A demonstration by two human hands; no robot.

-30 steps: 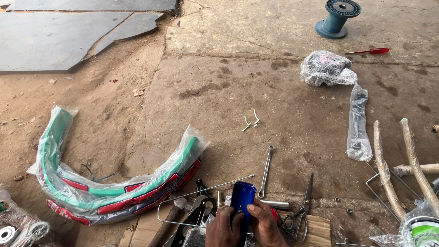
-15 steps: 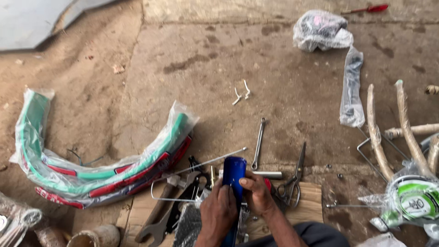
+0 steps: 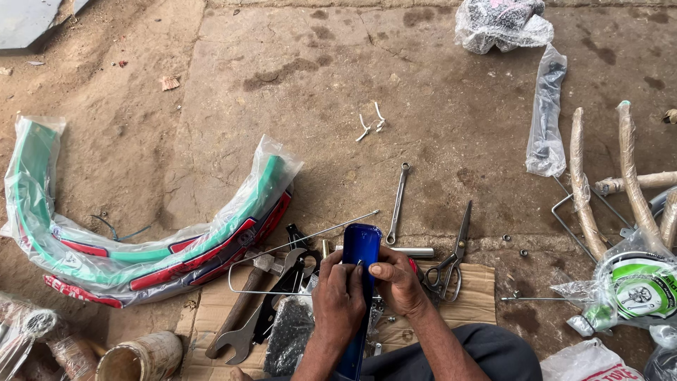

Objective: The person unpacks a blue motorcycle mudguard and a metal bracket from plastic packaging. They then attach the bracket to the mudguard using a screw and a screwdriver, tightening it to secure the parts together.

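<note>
I hold a long glossy blue metal part upright over a sheet of cardboard. My left hand grips its left side and my right hand pinches its right edge, thumb on the face. Its lower end runs down between my wrists. Right of my hands lie scissors, a slim spanner and a short steel tube. To the left lie a bent wire stay, a hammer and a big open wrench.
Curved green and red mudguards in plastic wrap lie at the left. Paper-wrapped tubes, a clear bag with a dark part and a bagged green-and-white item fill the right. Small nuts dot the concrete floor.
The camera has tilted down and closer, so the floor things slid up the view. My hands have shifted their grip higher on the blue part.
</note>
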